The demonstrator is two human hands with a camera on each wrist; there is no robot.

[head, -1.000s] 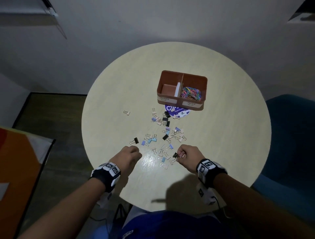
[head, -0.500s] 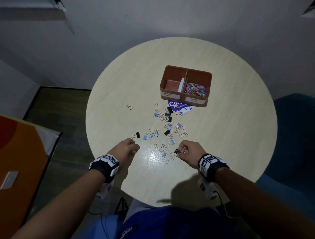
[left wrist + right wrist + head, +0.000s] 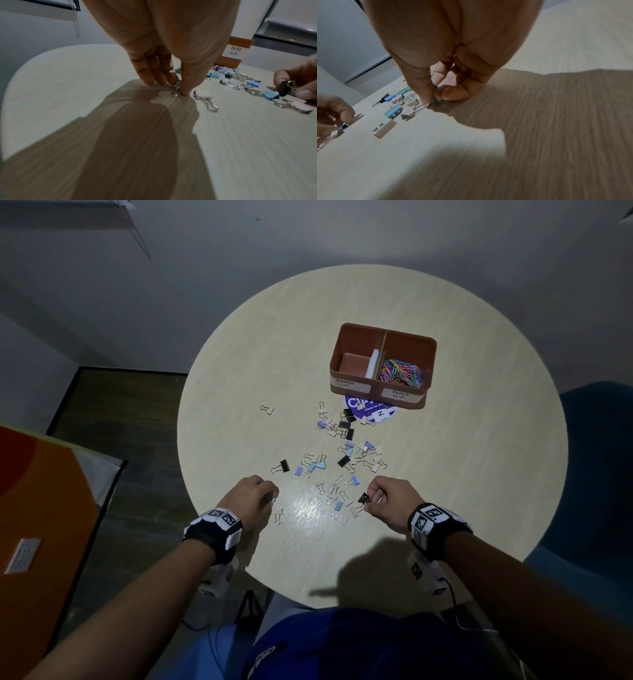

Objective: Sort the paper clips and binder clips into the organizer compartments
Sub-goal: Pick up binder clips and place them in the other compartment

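The brown organizer (image 3: 349, 386) stands past the table's middle; its right compartment holds coloured paper clips (image 3: 400, 371), and its left one is labelled for binder clips. Several binder clips (image 3: 346, 460) lie scattered between it and my hands. My left hand (image 3: 270, 498) pinches a small blue binder clip (image 3: 273, 501) against the table, its wire handles (image 3: 177, 88) showing between thumb and fingers. My right hand (image 3: 371, 499) pinches a black binder clip (image 3: 363, 497) just above the surface, also seen as the black clip (image 3: 286, 86) in the left wrist view and at my right hand (image 3: 433, 98).
A round purple sticker (image 3: 371, 412) lies in front of the organizer. One pale clip (image 3: 267, 409) sits apart to the left, a black one (image 3: 281, 466) near my left hand. The round table's edge (image 3: 308, 601) is close to my body; a blue chair (image 3: 596, 474) stands on the right.
Both hands stay at the near end of the scattered clips, and the right one keeps its black clip. The head view has shifted a little.
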